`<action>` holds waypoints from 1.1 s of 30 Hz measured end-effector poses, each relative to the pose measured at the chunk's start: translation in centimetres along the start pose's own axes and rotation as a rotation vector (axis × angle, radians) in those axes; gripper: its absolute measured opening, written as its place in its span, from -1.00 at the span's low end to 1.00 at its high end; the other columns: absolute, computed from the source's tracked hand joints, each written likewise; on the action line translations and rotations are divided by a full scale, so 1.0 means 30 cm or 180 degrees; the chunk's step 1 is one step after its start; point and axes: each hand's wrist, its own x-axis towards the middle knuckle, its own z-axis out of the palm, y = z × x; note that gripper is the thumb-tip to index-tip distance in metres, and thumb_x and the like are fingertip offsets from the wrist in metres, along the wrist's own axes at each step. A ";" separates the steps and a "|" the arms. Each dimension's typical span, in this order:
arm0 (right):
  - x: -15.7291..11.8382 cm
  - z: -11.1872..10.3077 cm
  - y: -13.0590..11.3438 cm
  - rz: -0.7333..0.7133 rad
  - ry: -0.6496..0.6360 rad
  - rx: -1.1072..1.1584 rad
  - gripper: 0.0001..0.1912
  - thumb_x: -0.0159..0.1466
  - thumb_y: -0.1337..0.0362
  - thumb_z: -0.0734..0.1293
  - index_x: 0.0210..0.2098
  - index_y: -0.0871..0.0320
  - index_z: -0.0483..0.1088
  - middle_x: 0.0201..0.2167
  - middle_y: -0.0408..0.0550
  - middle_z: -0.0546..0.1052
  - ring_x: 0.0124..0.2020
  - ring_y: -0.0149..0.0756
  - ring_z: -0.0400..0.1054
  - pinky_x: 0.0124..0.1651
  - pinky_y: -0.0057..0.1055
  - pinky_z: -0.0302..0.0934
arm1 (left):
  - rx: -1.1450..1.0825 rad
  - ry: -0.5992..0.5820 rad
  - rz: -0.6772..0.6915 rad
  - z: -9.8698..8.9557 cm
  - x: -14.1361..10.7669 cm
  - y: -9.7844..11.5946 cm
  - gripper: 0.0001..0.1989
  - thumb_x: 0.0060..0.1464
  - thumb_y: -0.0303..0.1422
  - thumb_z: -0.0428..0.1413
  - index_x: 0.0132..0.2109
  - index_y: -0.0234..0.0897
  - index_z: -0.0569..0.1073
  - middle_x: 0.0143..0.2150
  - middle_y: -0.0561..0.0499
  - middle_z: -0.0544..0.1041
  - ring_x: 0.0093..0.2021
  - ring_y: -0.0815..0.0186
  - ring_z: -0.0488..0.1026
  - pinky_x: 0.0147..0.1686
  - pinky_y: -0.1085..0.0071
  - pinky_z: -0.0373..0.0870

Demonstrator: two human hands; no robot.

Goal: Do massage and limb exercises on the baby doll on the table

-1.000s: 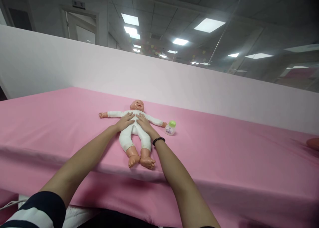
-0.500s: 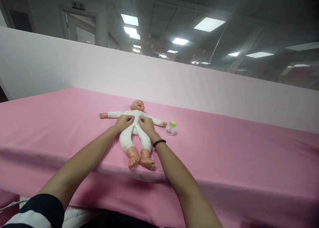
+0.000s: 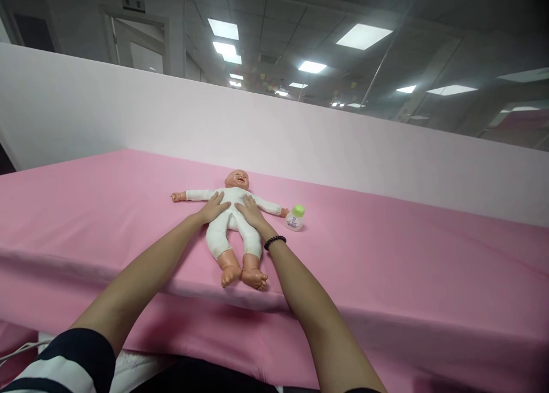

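Note:
A baby doll (image 3: 234, 221) with a white cloth body lies on its back, head away from me, arms spread wide and bare feet towards me. My left hand (image 3: 213, 209) rests against the left side of its torso, fingers stretched out and thumb pointing inward. On the opposite side of the torso lies my right hand (image 3: 251, 213), its fingers likewise extended and the thumb apart. Neither hand grips anything. A black beaded bracelet (image 3: 275, 242) circles my right wrist. Beside the doll's hand on the right stands a small clear bottle with a green cap (image 3: 295, 218).
Pink cloth (image 3: 386, 255) covers the table, whose front edge runs just below the doll's feet. A low white partition (image 3: 274, 135) rises behind, with glass above it. A pale cable (image 3: 21, 350) shows at the lower left.
The fingers of both hands were curled with the tips near the doll's chest; now they are straightened and spread flat along the torso's sides. Doll and bottle stay in place.

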 end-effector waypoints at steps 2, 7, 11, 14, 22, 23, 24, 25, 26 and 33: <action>-0.018 -0.005 -0.014 0.0051 0.0273 -0.0124 -0.21 0.41 -0.05 0.21 0.45 0.38 0.17 0.48 0.31 0.17 0.51 0.14 0.04 0.48 -0.02 -0.03 | 0.0127 0.0205 -0.0048 -0.009 -0.013 0.017 -0.33 0.23 0.06 0.01 0.23 -0.37 0.49 0.31 -0.35 0.49 0.37 -0.16 0.36 0.27 0.06 0.31; -0.046 -0.013 -0.040 -0.0061 0.0904 -0.0563 -0.60 0.39 0.13 0.24 -0.14 0.26 0.64 -0.10 0.31 0.66 0.03 0.13 0.54 0.18 -0.09 0.32 | 0.0454 0.0629 0.0178 -0.032 -0.040 0.062 -0.66 0.23 -0.21 0.01 -0.25 -0.31 0.61 -0.26 -0.22 0.68 -0.19 0.03 0.61 -0.12 0.18 0.45; -0.030 0.002 -0.025 -0.0803 0.0741 -0.0123 -0.63 0.36 0.31 0.25 0.04 0.17 0.61 0.09 0.09 0.63 0.18 -0.08 0.49 0.32 -0.20 0.26 | 0.0114 0.0518 0.0840 -0.029 -0.044 0.072 -0.67 0.22 -0.29 0.01 -0.15 -0.27 0.66 -0.14 -0.12 0.72 -0.13 0.12 0.62 -0.03 0.25 0.47; -0.012 0.013 -0.007 -0.1072 0.0289 0.0229 -0.49 0.39 0.28 0.23 0.29 0.23 0.44 0.33 0.07 0.44 0.40 -0.16 0.28 0.49 -0.22 0.05 | -0.0212 0.0121 0.1107 -0.023 -0.038 0.064 -0.57 0.23 -0.25 0.00 0.06 -0.27 0.65 0.03 -0.10 0.69 0.07 0.07 0.60 0.13 0.19 0.45; 0.014 0.011 0.001 -0.0253 -0.0198 0.0018 -0.19 0.45 0.01 0.20 0.55 0.22 -0.06 0.59 0.05 -0.20 0.61 -0.08 -0.41 0.57 -0.02 -0.46 | -0.0071 -0.0277 0.0393 0.000 0.000 0.017 -0.29 0.24 -0.10 -0.03 0.43 -0.34 0.32 0.55 -0.16 0.11 0.58 -0.01 -0.08 0.50 0.04 -0.10; 0.012 0.010 -0.001 -0.0160 -0.0162 0.0020 -0.15 0.44 -0.02 0.20 0.55 0.26 -0.11 0.59 0.09 -0.23 0.61 -0.08 -0.41 0.58 -0.04 -0.44 | -0.0010 -0.0208 0.0262 0.000 -0.001 0.017 -0.28 0.24 -0.07 -0.03 0.43 -0.37 0.31 0.55 -0.20 0.09 0.57 -0.03 -0.07 0.48 0.04 -0.06; 0.008 0.009 -0.004 -0.0089 -0.0106 0.0020 -0.12 0.43 -0.04 0.21 0.55 0.30 -0.13 0.59 0.14 -0.23 0.60 -0.07 -0.39 0.58 -0.08 -0.40 | 0.0058 -0.0117 0.0185 -0.002 -0.005 0.020 -0.28 0.25 -0.06 -0.03 0.41 -0.39 0.33 0.54 -0.24 0.13 0.56 -0.05 0.00 0.45 0.06 0.02; 0.002 0.008 -0.008 -0.0041 -0.0012 0.0007 -0.11 0.42 -0.05 0.22 0.54 0.34 -0.09 0.58 0.20 -0.18 0.60 -0.04 -0.32 0.57 -0.11 -0.31 | 0.0136 -0.0013 0.0152 -0.006 -0.011 0.027 -0.33 0.25 -0.05 -0.03 0.35 -0.38 0.39 0.49 -0.28 0.24 0.51 -0.07 0.13 0.39 0.08 0.14; -0.006 0.006 -0.013 -0.0008 0.0115 -0.0033 -0.12 0.41 -0.06 0.23 0.51 0.38 0.00 0.55 0.27 -0.06 0.58 0.02 -0.18 0.55 -0.11 -0.20 | 0.0239 0.0087 0.0146 -0.012 -0.019 0.037 -0.40 0.26 -0.05 -0.04 0.25 -0.35 0.48 0.39 -0.30 0.40 0.40 -0.07 0.31 0.29 0.10 0.26; -0.049 -0.009 -0.052 -0.0388 0.0840 -0.0539 -0.66 0.41 0.20 0.26 -0.11 0.24 0.64 -0.05 0.25 0.66 0.08 0.09 0.53 0.22 -0.12 0.29 | 0.0818 0.0458 0.0764 -0.054 -0.073 0.122 -0.62 0.25 -0.20 -0.03 -0.40 -0.22 0.57 -0.43 -0.05 0.62 -0.39 0.21 0.49 -0.30 0.31 0.28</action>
